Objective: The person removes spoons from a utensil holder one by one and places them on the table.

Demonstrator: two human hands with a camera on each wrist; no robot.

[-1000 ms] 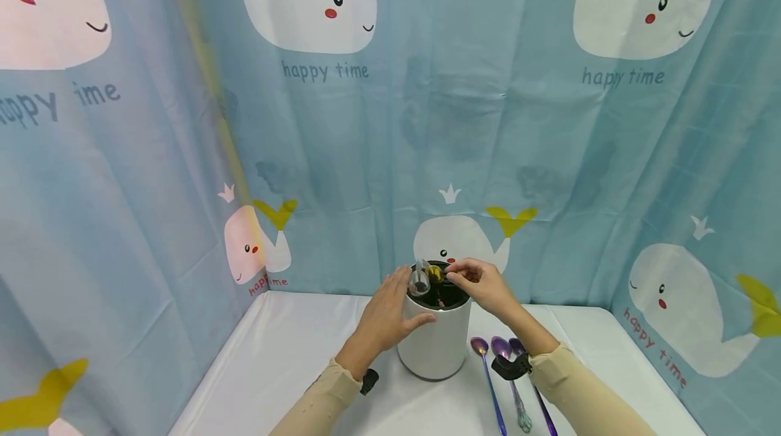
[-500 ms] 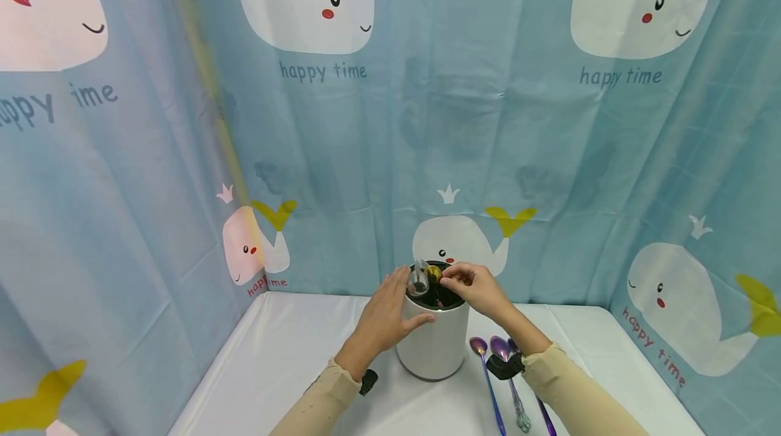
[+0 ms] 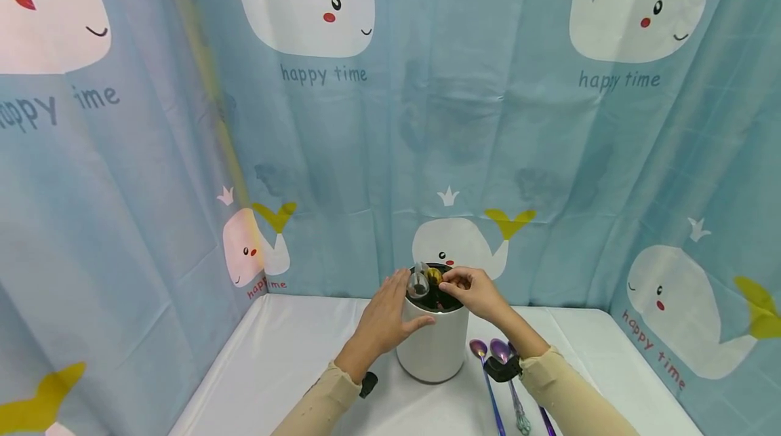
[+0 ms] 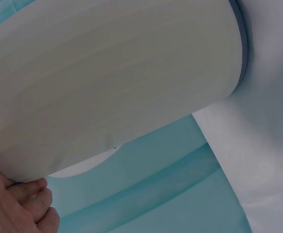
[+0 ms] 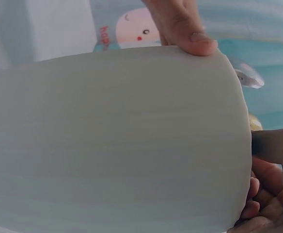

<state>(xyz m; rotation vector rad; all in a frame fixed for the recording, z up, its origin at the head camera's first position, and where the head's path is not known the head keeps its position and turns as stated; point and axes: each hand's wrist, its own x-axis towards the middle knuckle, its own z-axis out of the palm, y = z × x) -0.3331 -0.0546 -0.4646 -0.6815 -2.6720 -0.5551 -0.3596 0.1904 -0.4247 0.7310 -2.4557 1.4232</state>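
Note:
A tall white utensil holder (image 3: 432,348) with a dark inside stands upright on the white table. A silver spoon (image 3: 418,285) and a gold spoon (image 3: 434,276) stick up from its mouth, bowls upward. My left hand (image 3: 383,314) grips the holder's left side near the rim, thumb across the front. Over the right of the mouth, my right hand (image 3: 477,292) has bent fingers, with thumb and forefinger pinching at the gold spoon's bowl edge. In the right wrist view the rim hides part of these fingers (image 5: 265,194).
To the holder's right lie several long iridescent spoons: one blue-handled spoon (image 3: 490,385), a purple-bowled spoon (image 3: 518,409) with an ornate handle, and a dark purple spoon (image 3: 546,420) partly under my right forearm. A blue whale-print curtain (image 3: 451,151) surrounds the table.
My right hand has moved slightly left and down, from beside the gold spoon to touching it. My left hand and the holder have stayed put.

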